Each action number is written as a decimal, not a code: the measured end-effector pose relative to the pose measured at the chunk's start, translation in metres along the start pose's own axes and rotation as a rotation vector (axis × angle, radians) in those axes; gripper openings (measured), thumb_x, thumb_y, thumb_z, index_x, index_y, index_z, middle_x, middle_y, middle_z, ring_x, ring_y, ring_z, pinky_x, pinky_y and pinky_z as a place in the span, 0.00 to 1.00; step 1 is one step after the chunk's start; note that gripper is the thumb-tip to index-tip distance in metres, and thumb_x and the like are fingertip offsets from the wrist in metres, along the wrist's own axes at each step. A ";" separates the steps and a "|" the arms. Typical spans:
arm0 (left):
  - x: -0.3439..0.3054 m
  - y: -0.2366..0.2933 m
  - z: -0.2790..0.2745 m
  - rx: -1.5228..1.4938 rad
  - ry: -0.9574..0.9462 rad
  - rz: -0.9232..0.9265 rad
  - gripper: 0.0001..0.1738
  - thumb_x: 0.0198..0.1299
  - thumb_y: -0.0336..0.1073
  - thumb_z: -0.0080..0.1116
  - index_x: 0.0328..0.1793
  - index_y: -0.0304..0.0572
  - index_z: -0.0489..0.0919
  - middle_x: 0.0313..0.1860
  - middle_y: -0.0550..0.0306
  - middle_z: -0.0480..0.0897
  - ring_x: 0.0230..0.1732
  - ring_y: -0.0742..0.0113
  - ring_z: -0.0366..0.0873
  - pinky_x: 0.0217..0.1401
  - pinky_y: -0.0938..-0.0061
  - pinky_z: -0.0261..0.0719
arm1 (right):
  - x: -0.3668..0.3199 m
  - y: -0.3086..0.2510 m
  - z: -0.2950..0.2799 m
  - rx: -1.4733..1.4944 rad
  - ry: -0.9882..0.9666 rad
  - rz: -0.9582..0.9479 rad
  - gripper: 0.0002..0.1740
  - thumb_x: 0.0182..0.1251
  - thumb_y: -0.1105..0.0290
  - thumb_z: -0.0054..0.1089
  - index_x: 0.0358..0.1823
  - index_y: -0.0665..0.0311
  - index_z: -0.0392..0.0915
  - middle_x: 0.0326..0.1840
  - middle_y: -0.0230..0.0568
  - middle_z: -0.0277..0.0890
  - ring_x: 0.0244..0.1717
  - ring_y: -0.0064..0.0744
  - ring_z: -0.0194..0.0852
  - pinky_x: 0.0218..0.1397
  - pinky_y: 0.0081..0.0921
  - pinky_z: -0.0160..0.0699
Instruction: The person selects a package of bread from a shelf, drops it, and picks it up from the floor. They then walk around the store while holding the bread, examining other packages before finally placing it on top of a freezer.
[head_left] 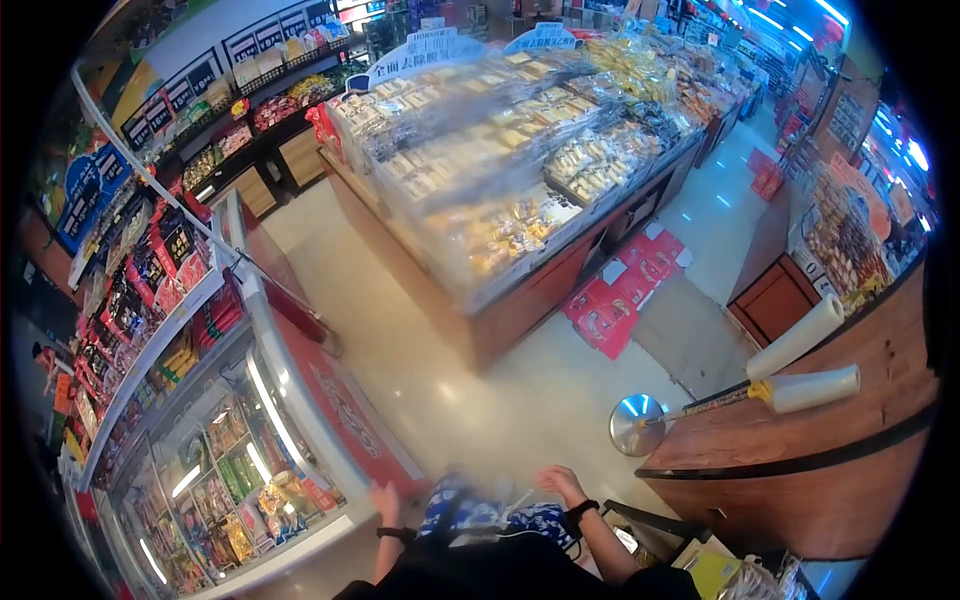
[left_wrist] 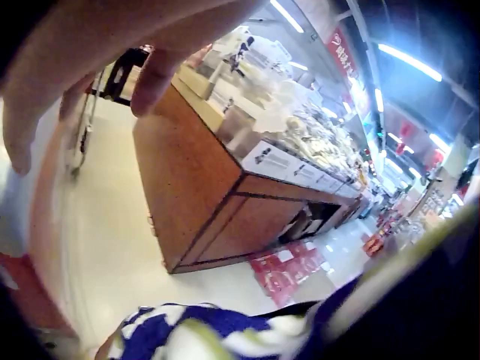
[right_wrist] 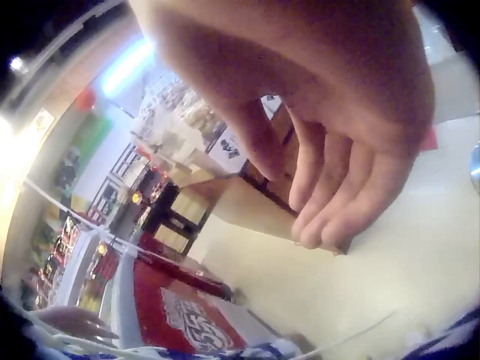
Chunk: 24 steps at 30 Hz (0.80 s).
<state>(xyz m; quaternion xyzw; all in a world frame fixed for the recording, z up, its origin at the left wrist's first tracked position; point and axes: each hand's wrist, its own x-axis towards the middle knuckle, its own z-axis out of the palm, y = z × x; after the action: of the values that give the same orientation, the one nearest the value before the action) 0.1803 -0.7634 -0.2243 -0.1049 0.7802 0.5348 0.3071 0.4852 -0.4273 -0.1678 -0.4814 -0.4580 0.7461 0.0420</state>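
My left hand (head_left: 385, 503) hangs in front of my body near the red-sided freezer (head_left: 345, 400), its fingers loose and nothing in them. In the left wrist view the same hand (left_wrist: 127, 45) crosses the top left corner, fingers pointing down and spread. My right hand (head_left: 563, 484) is held out at the other side of my body, above the floor. Up close in the right wrist view, that hand (right_wrist: 337, 97) has loosely bent fingers and holds nothing. Between the hands shows blue and white patterned clothing (head_left: 465, 508).
Ahead stands a wooden display island (head_left: 520, 335) piled with packaged food. The glass-topped freezer's rim (head_left: 300, 470) runs along the left. At right are a wooden counter (head_left: 800, 470), rolls of plastic bags (head_left: 815, 388) and a round metal disc (head_left: 637, 424). Red cardboard (head_left: 625, 295) lies on the floor.
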 end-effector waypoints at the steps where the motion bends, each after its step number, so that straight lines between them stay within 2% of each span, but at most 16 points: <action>1: -0.017 0.032 0.025 -0.030 -0.125 -0.018 0.30 0.67 0.41 0.49 0.72 0.31 0.65 0.62 0.42 0.75 0.63 0.54 0.70 0.65 0.64 0.68 | -0.001 0.001 -0.012 0.028 0.020 0.024 0.11 0.70 0.67 0.52 0.43 0.60 0.83 0.35 0.38 0.85 0.34 0.29 0.84 0.38 0.24 0.81; 3: -0.042 0.095 0.069 0.037 -0.375 -0.020 0.33 0.67 0.41 0.51 0.75 0.34 0.62 0.60 0.49 0.77 0.61 0.62 0.72 0.62 0.68 0.71 | -0.003 0.000 -0.035 0.070 0.068 0.074 0.11 0.70 0.68 0.51 0.43 0.60 0.83 0.35 0.39 0.85 0.34 0.29 0.84 0.39 0.24 0.81; 4: -0.044 0.113 0.088 0.133 -0.499 -0.001 0.32 0.68 0.43 0.50 0.75 0.35 0.61 0.62 0.49 0.77 0.62 0.62 0.72 0.62 0.68 0.71 | 0.005 0.013 -0.050 0.071 0.110 0.081 0.10 0.69 0.68 0.51 0.42 0.61 0.82 0.35 0.39 0.84 0.35 0.30 0.84 0.39 0.24 0.81; 5: -0.045 0.131 0.108 0.226 -0.623 0.029 0.32 0.69 0.45 0.50 0.75 0.36 0.61 0.63 0.50 0.77 0.64 0.61 0.72 0.63 0.67 0.71 | 0.016 0.027 -0.060 0.001 0.139 0.023 0.10 0.69 0.69 0.51 0.42 0.61 0.82 0.34 0.39 0.84 0.35 0.31 0.84 0.39 0.25 0.81; 6: -0.047 0.137 0.120 0.188 -0.646 0.050 0.31 0.69 0.45 0.49 0.74 0.36 0.62 0.63 0.50 0.77 0.64 0.61 0.72 0.63 0.67 0.71 | 0.043 0.060 -0.075 -0.062 0.172 -0.046 0.10 0.69 0.69 0.51 0.42 0.61 0.82 0.34 0.39 0.84 0.36 0.31 0.84 0.39 0.25 0.81; 8: -0.030 0.171 0.161 0.155 -0.759 0.128 0.30 0.70 0.46 0.48 0.73 0.36 0.64 0.63 0.51 0.77 0.65 0.60 0.72 0.63 0.66 0.71 | 0.073 0.086 -0.084 -0.152 0.204 -0.211 0.10 0.69 0.68 0.52 0.41 0.61 0.82 0.33 0.38 0.84 0.36 0.31 0.84 0.39 0.26 0.81; 10: -0.019 0.203 0.201 0.046 -0.718 0.088 0.25 0.72 0.45 0.47 0.70 0.41 0.66 0.60 0.52 0.80 0.59 0.62 0.78 0.61 0.68 0.73 | 0.060 0.053 -0.070 -0.060 0.251 -0.244 0.09 0.68 0.67 0.55 0.36 0.62 0.82 0.30 0.37 0.81 0.34 0.31 0.81 0.39 0.30 0.79; 11: -0.006 0.214 0.217 -0.002 -0.717 0.078 0.24 0.71 0.44 0.46 0.69 0.41 0.66 0.59 0.52 0.81 0.57 0.62 0.79 0.58 0.68 0.75 | 0.047 0.014 -0.055 0.076 0.263 -0.213 0.10 0.66 0.66 0.58 0.32 0.63 0.83 0.27 0.37 0.80 0.32 0.30 0.78 0.38 0.33 0.76; 13: -0.002 0.255 0.250 -0.017 -0.653 0.031 0.21 0.69 0.43 0.47 0.65 0.43 0.68 0.58 0.50 0.81 0.56 0.62 0.79 0.55 0.68 0.77 | 0.066 -0.028 -0.054 -0.313 0.217 -0.267 0.11 0.67 0.64 0.58 0.36 0.64 0.82 0.30 0.36 0.80 0.36 0.30 0.79 0.40 0.31 0.78; 16: 0.022 0.299 0.284 -0.037 -0.682 0.095 0.19 0.69 0.40 0.47 0.64 0.46 0.69 0.57 0.52 0.81 0.54 0.62 0.80 0.53 0.69 0.77 | 0.071 -0.097 -0.040 0.229 0.109 -0.191 0.12 0.69 0.62 0.58 0.42 0.63 0.81 0.34 0.36 0.81 0.37 0.29 0.79 0.41 0.29 0.79; 18: 0.048 0.324 0.315 -0.038 -0.705 0.175 0.19 0.68 0.39 0.48 0.64 0.47 0.69 0.58 0.53 0.79 0.53 0.63 0.79 0.52 0.69 0.77 | 0.122 -0.113 -0.047 0.122 0.076 -0.412 0.11 0.69 0.63 0.59 0.45 0.63 0.80 0.36 0.35 0.81 0.37 0.27 0.79 0.41 0.26 0.79; 21: 0.074 0.361 0.340 -0.104 -0.691 0.251 0.20 0.68 0.38 0.49 0.65 0.48 0.69 0.65 0.54 0.74 0.53 0.65 0.77 0.53 0.69 0.76 | 0.172 -0.167 -0.045 -0.063 0.198 -0.510 0.09 0.69 0.67 0.58 0.44 0.63 0.80 0.35 0.33 0.80 0.35 0.23 0.78 0.39 0.22 0.78; 22: 0.083 0.370 0.346 -0.139 -0.674 0.247 0.22 0.68 0.39 0.49 0.68 0.50 0.67 0.66 0.56 0.70 0.56 0.66 0.73 0.55 0.68 0.74 | 0.177 -0.199 -0.043 -0.087 0.230 -0.482 0.09 0.69 0.67 0.58 0.44 0.63 0.80 0.35 0.33 0.80 0.35 0.23 0.78 0.39 0.21 0.78; 23: 0.087 0.381 0.351 -0.173 -0.657 0.244 0.23 0.68 0.39 0.49 0.69 0.50 0.67 0.65 0.57 0.70 0.57 0.66 0.72 0.57 0.68 0.73 | 0.184 -0.225 -0.041 -0.118 0.259 -0.456 0.08 0.69 0.68 0.58 0.43 0.63 0.80 0.35 0.33 0.80 0.35 0.23 0.78 0.38 0.21 0.77; 24: 0.086 0.393 0.350 -0.208 -0.634 0.239 0.24 0.68 0.39 0.49 0.70 0.51 0.66 0.64 0.58 0.70 0.57 0.67 0.71 0.58 0.68 0.72 | 0.199 -0.237 -0.035 -0.158 0.257 -0.529 0.08 0.68 0.68 0.58 0.43 0.63 0.80 0.35 0.33 0.80 0.34 0.23 0.78 0.38 0.21 0.77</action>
<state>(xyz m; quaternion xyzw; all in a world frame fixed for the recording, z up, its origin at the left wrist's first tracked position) 0.0476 -0.2746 -0.0560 0.1276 0.5942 0.6496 0.4567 0.3157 -0.1674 -0.1356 -0.4379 -0.6148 0.6044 0.2549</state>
